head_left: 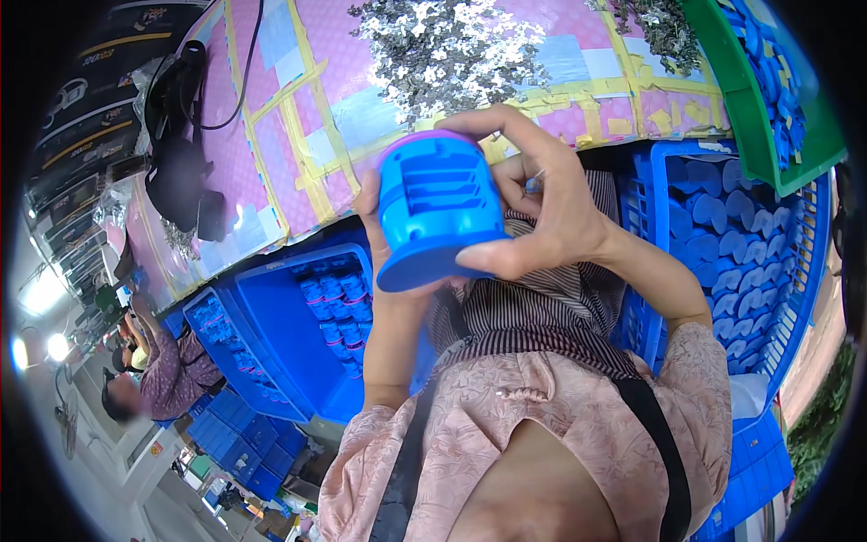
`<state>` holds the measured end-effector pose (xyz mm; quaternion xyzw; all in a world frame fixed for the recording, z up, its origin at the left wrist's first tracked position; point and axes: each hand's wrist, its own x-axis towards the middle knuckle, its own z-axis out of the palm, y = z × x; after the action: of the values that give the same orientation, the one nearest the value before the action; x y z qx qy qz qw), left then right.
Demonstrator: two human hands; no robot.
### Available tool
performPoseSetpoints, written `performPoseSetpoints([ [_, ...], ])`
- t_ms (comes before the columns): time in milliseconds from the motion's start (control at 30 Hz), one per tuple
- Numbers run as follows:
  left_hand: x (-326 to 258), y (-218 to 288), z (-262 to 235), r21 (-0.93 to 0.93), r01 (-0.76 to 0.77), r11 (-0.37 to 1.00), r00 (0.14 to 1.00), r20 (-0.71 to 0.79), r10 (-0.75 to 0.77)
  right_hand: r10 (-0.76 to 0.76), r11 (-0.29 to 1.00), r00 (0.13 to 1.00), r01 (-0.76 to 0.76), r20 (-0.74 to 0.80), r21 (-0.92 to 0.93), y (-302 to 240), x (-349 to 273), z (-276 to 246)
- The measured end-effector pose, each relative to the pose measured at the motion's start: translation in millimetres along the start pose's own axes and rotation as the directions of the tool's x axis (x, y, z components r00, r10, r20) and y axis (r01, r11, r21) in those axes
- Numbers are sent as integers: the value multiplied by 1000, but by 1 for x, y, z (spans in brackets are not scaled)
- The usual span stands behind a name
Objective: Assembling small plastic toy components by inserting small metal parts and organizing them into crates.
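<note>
Blue moulded-plastic cylindrical housing with purple rim [435, 212], head view: held above the lap, right hand [542, 208] fingers wrapped over its top, left hand [384, 271] cupping beneath. Probably light, rigid, smooth; best gripped around its sidewall.

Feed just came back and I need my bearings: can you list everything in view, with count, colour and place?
Round plastic part: one, blue with a purple rim, held up at centre.
Small metal pieces: a pile, silvery, on the table at top centre; more at top right.
Table: one, pink with yellow and pale blue tape, upper left.
Left crates: two, blue, holding blue-and-purple parts, below the table.
Right crate: one, blue, full of blue discs.
Tray: one, green, holding blue pieces, top right.
Another person: one, purple top, far left.
Left hand: behind the part, holding it.
Right hand: gripping the part.
</note>
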<state>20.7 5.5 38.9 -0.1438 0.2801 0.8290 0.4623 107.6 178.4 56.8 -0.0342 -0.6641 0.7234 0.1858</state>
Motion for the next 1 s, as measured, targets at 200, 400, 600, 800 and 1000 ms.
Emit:
performPoseSetpoints([
  [200,7,11,-16,-148,302,942,930,263,-257,62,997,994,-57,-92,61,0,17,-35],
  [400,5,1,-32,-87,144,986,990,25,-142,-152,937,987,162,56,-309,18,10,1],
  [600,8,5,-30,30,96,995,930,354,-100,-123,649,979,-44,-162,-760,66,56,-17],
  [800,8,18,-23,336,-172,926,977,175,118,-127,543,979,-66,-160,-837,79,61,-1],
  [1000,13,21,-14,494,-259,830,961,47,271,-58,714,987,-66,-152,-698,77,67,-16],
])
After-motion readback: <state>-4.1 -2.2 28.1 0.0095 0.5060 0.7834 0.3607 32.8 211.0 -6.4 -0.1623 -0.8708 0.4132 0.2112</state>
